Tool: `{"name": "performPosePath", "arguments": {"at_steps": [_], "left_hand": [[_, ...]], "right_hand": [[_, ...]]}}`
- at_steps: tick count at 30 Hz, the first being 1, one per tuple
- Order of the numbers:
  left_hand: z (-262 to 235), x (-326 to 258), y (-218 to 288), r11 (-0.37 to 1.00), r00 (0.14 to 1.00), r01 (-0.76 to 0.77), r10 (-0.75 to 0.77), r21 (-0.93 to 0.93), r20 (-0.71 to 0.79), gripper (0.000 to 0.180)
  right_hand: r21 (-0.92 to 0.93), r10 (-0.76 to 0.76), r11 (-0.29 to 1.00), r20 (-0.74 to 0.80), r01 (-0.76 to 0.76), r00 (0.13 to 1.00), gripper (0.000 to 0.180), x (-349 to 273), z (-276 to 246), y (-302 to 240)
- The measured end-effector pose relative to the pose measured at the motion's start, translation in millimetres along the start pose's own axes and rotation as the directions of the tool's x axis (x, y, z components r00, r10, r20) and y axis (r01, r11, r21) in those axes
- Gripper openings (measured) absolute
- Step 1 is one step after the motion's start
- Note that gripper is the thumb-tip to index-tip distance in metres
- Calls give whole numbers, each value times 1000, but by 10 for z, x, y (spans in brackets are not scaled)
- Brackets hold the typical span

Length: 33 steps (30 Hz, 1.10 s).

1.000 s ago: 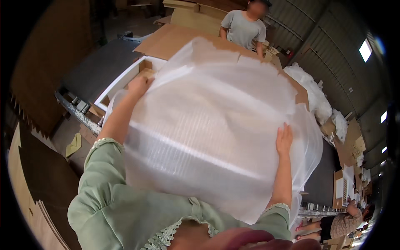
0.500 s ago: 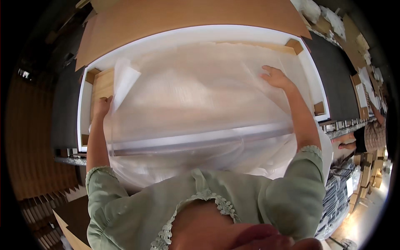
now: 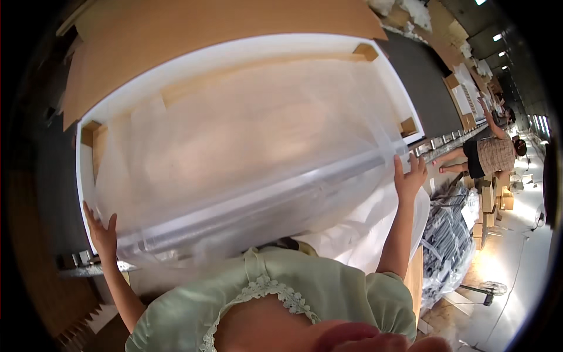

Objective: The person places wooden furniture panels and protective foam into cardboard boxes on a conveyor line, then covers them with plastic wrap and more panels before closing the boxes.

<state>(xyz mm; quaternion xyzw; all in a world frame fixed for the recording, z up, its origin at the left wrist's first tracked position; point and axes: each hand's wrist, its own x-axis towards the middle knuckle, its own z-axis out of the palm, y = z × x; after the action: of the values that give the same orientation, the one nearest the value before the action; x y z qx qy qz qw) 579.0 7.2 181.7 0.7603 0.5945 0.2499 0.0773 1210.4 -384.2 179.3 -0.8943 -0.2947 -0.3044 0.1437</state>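
Note:
In front of me lies a large, shallow cardboard carton (image 3: 234, 20), its far flap raised and its inside edged with white foam (image 3: 234, 50). A thin translucent wrapping sheet (image 3: 234, 111) is spread over a wooden panel (image 3: 202, 86) inside and hangs over the near edge. My left hand (image 3: 102, 234) is at the near left corner, fingers spread, by the foam and sheet edge. At the near right corner is my right hand (image 3: 409, 180), fingers apart, beside the sheet's edge. Whether either hand touches the sheet I cannot tell. Brown corner pieces (image 3: 365, 53) sit inside the foam.
The carton rests on a dark conveyor (image 3: 419, 79) with a roller rail (image 3: 451, 141) along its near side. On the right are a plastic-wrapped stack (image 3: 448, 240), cardboard pieces (image 3: 484, 211) and a floor fan (image 3: 489, 290). Another person (image 3: 492, 155) stands farther along the line.
Both hands have moved nearer me, from inside the carton to its near corners. The sheet's folded left corner now lies flatter across the panel. My view has tilted and shifted.

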Motion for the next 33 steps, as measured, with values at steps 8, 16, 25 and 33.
{"name": "performPosePath", "arguments": {"at_steps": [8, 16, 25, 33], "left_hand": [[-60, -437, -310, 986, 982, 167, -165, -23, 87, 35], [-149, -358, -455, 856, 923, 358, -384, -372, 5, 39], [5, -241, -430, 942, 956, 292, -290, -167, 36, 41], [25, 138, -615, 959, 983, 181, -182, 216, -15, 41]], "right_hand": [[150, 444, 851, 303, -503, 843, 46, -295, 215, 231], [-898, 722, 365, 105, -246, 684, 35, -892, -235, 2320], [632, 343, 508, 475, -585, 811, 40, -386, 327, 602], [366, 166, 905, 162, -216, 973, 51, 702, 362, 530]]}}
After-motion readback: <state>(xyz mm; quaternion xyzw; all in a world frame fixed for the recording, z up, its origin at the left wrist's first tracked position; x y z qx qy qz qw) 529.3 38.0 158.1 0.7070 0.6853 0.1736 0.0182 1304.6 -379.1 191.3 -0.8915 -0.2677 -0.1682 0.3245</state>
